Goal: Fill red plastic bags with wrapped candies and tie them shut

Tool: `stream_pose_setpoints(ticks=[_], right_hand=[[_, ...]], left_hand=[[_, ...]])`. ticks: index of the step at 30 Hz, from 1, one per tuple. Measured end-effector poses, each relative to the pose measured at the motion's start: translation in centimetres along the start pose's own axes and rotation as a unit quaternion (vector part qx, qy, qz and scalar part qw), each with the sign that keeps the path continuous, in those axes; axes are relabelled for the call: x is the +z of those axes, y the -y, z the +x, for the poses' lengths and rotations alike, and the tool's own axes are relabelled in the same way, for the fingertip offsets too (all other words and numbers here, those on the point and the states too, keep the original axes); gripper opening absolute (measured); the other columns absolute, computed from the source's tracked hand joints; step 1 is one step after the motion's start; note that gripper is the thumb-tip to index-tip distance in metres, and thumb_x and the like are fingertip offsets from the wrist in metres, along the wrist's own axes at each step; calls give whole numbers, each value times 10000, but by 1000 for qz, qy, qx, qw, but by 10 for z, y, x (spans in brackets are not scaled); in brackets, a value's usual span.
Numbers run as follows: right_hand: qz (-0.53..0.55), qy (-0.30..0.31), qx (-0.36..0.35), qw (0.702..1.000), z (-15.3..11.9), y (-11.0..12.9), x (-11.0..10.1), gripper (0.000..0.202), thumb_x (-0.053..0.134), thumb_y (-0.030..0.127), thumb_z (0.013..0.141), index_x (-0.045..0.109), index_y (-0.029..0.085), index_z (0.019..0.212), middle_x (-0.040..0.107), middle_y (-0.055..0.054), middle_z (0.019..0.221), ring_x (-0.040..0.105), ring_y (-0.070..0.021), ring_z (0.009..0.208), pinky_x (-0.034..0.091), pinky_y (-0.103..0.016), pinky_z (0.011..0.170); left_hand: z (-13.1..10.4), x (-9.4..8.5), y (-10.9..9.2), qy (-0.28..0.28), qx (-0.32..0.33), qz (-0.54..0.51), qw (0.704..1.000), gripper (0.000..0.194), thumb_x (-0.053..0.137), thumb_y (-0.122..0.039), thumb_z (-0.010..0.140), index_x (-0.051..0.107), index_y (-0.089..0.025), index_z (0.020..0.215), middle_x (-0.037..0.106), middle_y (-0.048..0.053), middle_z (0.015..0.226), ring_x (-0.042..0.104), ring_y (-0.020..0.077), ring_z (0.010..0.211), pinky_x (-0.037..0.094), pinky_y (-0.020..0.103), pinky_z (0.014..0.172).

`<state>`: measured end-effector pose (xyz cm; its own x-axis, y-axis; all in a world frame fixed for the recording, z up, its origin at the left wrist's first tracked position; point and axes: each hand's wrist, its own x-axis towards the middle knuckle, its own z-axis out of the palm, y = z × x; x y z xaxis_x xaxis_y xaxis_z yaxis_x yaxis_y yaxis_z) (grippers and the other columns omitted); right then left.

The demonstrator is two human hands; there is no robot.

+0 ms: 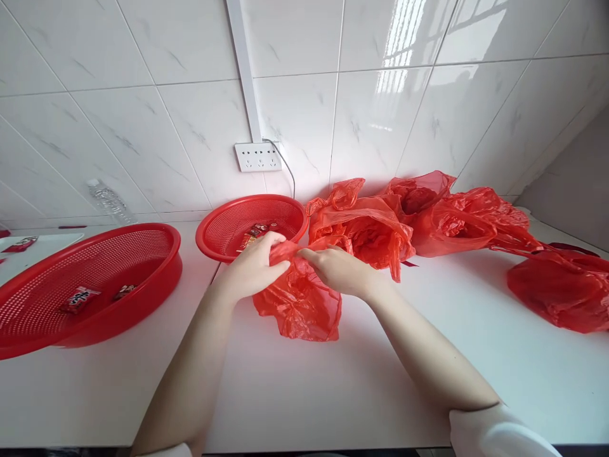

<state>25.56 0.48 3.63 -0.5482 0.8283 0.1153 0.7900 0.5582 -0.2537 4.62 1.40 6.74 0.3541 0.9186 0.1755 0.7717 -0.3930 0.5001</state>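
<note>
Both my hands grip the top edge of a crumpled red plastic bag (304, 304) in the middle of the table. My left hand (257, 266) pinches it on one side, fingers bent and thumb against the film. Close beside it, my right hand (333, 266) is closed on the same edge. The bag's lower part hangs down toward the white tabletop, loose and wrinkled. Just behind my left hand stands a round red basket (209, 238) with several small wrapped snacks (259, 230) in it.
A larger red basket (174, 254) holding small packets (80, 298) stands at the left. Beyond it are a white tray (61, 240) and a clear plastic bottle (110, 200). Red bags (328, 222) line the back right; another bag (566, 289) lies far right. A socket panel (258, 157) is on the wall.
</note>
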Motion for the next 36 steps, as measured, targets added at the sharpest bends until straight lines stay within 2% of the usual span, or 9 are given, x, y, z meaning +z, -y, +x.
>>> stream_pose_setpoints(ticks=[3,6,9,14,20,26,30,33,36], right_hand=[[-79,61,43,994,9,-7,12,526,348,20,852,479,177,1337,640,-53,718,565,-184,598,343,-265,561],[-78,100,32,991,17,-14,24,413,395,38,849,596,175,1182,678,-81,800,602,-188,618,355,-260,537],[-77,114,12,990,25,-19,37,313,414,84,882,650,168,1071,702,-94,884,652,-206,756,437,-287,683],[-83,137,40,986,33,-23,52,437,444,194,925,495,163,1358,707,-131,1011,648,-262,1018,374,-486,988],[-69,241,113,961,27,-31,36,463,691,80,692,680,176,1144,712,-135,1016,659,-336,990,463,-516,872],[-43,170,94,980,-3,-16,-6,260,622,223,827,728,213,1064,707,-82,922,620,-288,1039,301,-564,1042],[-29,58,20,998,-9,5,-9,272,459,126,894,729,150,909,687,-109,855,645,-231,877,417,-416,941],[59,126,-48,989,4,6,18,324,587,221,841,658,181,1155,626,-134,1204,625,-253,1016,481,-352,863],[32,200,-18,979,22,-9,56,779,734,262,703,445,290,1426,262,-120,1571,342,-369,1375,330,-518,1078]], left_hand=[[-8,5,-18,-82,118,87,986,253,459,-267,894,595,-238,1105,599,63,1192,532,246,1147,417,388,975],[-11,21,-30,28,148,109,983,286,340,-167,908,621,-224,902,654,58,967,613,212,928,473,339,827],[-8,43,-27,126,103,157,974,278,348,-167,890,619,-200,835,664,88,792,635,247,775,475,369,744],[0,60,-1,122,-69,240,961,308,421,-319,885,661,-134,828,697,224,856,670,359,804,472,441,713],[-7,11,13,107,-197,291,930,437,531,-553,790,592,-184,564,633,137,596,641,312,646,443,369,594],[-61,-25,-27,-15,-14,254,967,321,450,-461,873,719,-290,837,621,74,768,586,239,679,392,324,566],[-61,14,-29,111,49,187,975,277,455,-335,895,720,-271,845,649,82,804,627,237,746,460,337,678],[-43,52,-7,188,26,217,957,283,495,-266,871,693,-189,1058,683,140,1037,661,281,890,492,396,800],[-30,67,27,206,14,313,927,404,677,-218,719,684,-106,1106,625,211,1241,516,363,1244,266,518,1122]])
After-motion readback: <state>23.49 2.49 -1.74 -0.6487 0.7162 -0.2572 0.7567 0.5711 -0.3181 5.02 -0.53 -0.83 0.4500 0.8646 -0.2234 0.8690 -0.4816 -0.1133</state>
